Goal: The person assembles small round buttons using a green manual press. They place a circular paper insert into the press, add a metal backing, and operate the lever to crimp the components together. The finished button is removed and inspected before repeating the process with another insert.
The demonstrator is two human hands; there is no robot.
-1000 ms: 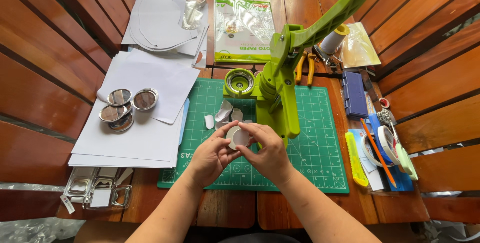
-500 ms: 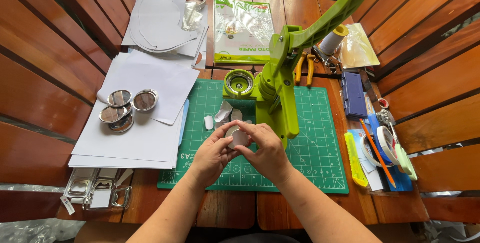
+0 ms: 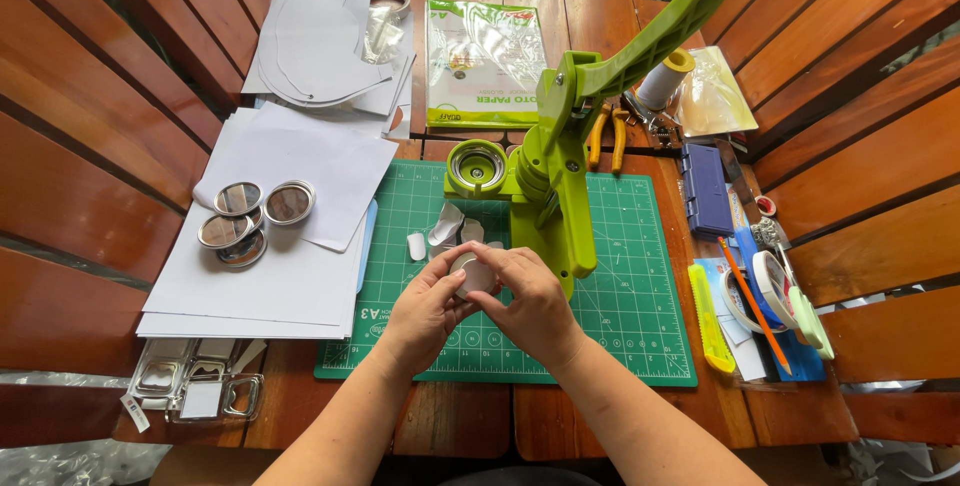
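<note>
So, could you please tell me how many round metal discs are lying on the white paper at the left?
4: one upper left, one upper right, one lower left, one partly beneath them. More may be hidden underneath.

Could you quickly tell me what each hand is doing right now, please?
Left hand: closed on the small round disc.
Right hand: closed on the same disc.

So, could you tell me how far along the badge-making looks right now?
Done: round mirrored discs lie stacked on the white paper. In hand: left hand and right hand pinch a small round piece over the green cutting mat. Left: the green press stands untouched, handle raised.
</note>
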